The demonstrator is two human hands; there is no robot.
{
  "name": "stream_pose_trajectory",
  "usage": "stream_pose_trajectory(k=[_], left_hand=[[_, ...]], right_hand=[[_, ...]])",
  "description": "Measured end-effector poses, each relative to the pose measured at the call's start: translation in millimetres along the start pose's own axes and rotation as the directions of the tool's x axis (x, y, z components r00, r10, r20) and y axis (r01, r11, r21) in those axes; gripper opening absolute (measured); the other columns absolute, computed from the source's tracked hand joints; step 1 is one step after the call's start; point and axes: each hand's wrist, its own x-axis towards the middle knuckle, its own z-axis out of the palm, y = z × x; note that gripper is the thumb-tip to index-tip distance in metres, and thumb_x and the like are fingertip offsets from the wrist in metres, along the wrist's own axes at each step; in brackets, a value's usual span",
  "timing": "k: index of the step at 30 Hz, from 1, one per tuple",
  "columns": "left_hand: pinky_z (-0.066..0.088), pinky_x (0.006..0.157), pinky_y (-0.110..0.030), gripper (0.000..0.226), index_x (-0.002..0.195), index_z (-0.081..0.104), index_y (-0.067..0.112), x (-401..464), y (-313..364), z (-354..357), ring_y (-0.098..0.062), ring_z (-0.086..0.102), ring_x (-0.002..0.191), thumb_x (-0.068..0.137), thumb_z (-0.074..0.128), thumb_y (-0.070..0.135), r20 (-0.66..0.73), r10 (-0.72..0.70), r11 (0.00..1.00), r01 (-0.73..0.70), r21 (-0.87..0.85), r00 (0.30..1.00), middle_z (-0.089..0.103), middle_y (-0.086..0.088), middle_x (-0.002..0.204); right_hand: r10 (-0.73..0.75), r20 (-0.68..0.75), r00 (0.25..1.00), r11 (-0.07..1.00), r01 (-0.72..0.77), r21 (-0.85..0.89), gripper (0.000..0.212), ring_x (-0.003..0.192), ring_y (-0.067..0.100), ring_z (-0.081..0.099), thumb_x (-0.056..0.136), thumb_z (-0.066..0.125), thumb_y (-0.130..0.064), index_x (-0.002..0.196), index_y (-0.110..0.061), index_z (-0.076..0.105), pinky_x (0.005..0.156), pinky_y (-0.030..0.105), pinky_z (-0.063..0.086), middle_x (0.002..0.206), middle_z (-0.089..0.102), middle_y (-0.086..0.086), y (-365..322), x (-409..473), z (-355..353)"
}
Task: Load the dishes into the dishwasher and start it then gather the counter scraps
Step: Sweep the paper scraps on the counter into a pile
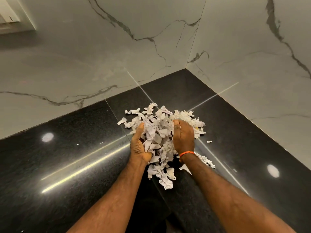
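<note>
While both hands cup paper scraps [159,132], left hand [139,145], right hand [183,137], print unreadable, black counter [67,165].

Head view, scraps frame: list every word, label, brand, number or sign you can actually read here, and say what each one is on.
No text can be read in this frame.
Paper scraps between the left hand and right hand: faint print-like marks on some pieces, too small and crumpled to read.
Pale fixture on the wall, top left: no legible label.
Orange wristband: no visible writing.
Black countertop and marble wall: unmarked.
</note>
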Motion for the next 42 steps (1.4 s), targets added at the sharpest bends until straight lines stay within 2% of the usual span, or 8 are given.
stream_pose_trajectory(k=[4,7,11,16,19,23,30,42], left_hand=[[0.062,0.078,-0.045,0.037,0.127,0.067,0.012,2,2,-5,-0.031,0.073,0.104,0.094,0.067,0.028,0.001,0.062,0.996,-0.062,0.064,0.998,0.073,-0.015,0.121],[0.058,0.091,-0.048,0.041,0.129,0.067,0.013,7,-1,-8,-0.033,0.07,0.113,0.091,0.072,0.027,-0.043,0.112,0.988,-0.106,0.116,0.993,0.072,-0.013,0.124],[0.047,0.106,-0.06,0.061,0.128,0.068,0.008,21,-11,-12,-0.04,0.065,0.12,0.078,0.085,0.038,-0.098,0.221,0.96,-0.2,0.195,0.97,0.068,-0.021,0.128],[0.047,0.107,-0.058,0.062,0.127,0.068,0.004,26,-29,-2,-0.038,0.066,0.118,0.076,0.082,0.036,-0.099,0.225,0.956,-0.2,0.214,0.969,0.07,-0.021,0.124],[0.05,0.103,-0.058,0.054,0.125,0.068,0.003,29,-36,4,-0.04,0.068,0.113,0.082,0.076,0.034,-0.117,0.233,0.946,-0.197,0.259,0.965,0.072,-0.02,0.119],[0.049,0.103,-0.06,0.058,0.119,0.072,0.002,31,-34,15,-0.047,0.067,0.111,0.078,0.078,0.044,-0.115,0.179,0.965,-0.152,0.213,0.977,0.071,-0.025,0.117],[0.053,0.097,-0.051,0.056,0.126,0.066,-0.003,28,-26,38,-0.046,0.066,0.113,0.083,0.073,0.032,-0.046,0.135,0.99,-0.133,0.052,0.99,0.067,-0.029,0.123],[0.05,0.104,-0.055,0.052,0.125,0.066,-0.004,17,-16,45,-0.044,0.067,0.114,0.085,0.072,0.029,0.001,0.108,0.993,-0.108,0.054,0.994,0.068,-0.028,0.123]], right_hand=[[0.001,0.313,0.95,0.962,0.084,-0.26,0.067,0.15,0.027,0.022,0.095,0.041,-0.069,0.15,-0.03,0.038,0.121,0.051,0.022,0.161,0.032,0.004,23,23,8],[0.021,0.418,0.908,0.927,0.138,-0.348,0.072,0.154,0.027,0.008,0.094,0.027,-0.077,0.154,-0.036,0.029,0.123,0.056,0.01,0.166,0.019,0.003,26,22,16],[0.031,0.36,0.932,0.969,0.061,-0.241,0.069,0.146,0.022,0.028,0.096,0.016,-0.071,0.136,-0.031,0.056,0.119,0.055,0.016,0.147,0.051,-0.003,26,3,25],[0.032,0.238,0.971,0.979,-0.078,0.19,0.04,0.114,0.013,0.058,0.105,0.032,-0.049,0.112,-0.031,0.067,0.103,0.043,0.044,0.111,0.067,-0.011,7,-17,37],[0.182,0.252,0.95,0.839,-0.284,0.464,0.04,0.115,0.0,0.06,0.105,0.035,-0.041,0.122,-0.022,0.067,0.101,0.019,0.044,0.121,0.069,-0.006,-16,-21,36],[0.385,0.184,0.904,0.649,-0.407,0.643,0.039,0.1,-0.007,0.066,0.109,0.037,-0.023,0.127,0.001,0.063,0.089,0.011,0.049,0.122,0.069,0.007,-35,-11,27],[0.521,0.111,0.846,0.459,-0.387,0.8,0.021,0.069,-0.008,0.068,0.101,0.048,-0.003,0.112,-0.001,0.066,0.062,0.007,0.049,0.088,0.069,-0.004,-65,8,11],[0.566,0.138,0.813,0.416,-0.426,0.804,0.013,0.076,0.01,0.072,0.091,0.063,-0.002,0.096,-0.004,0.074,0.065,0.019,0.055,0.081,0.076,0.0,-77,-6,9]])
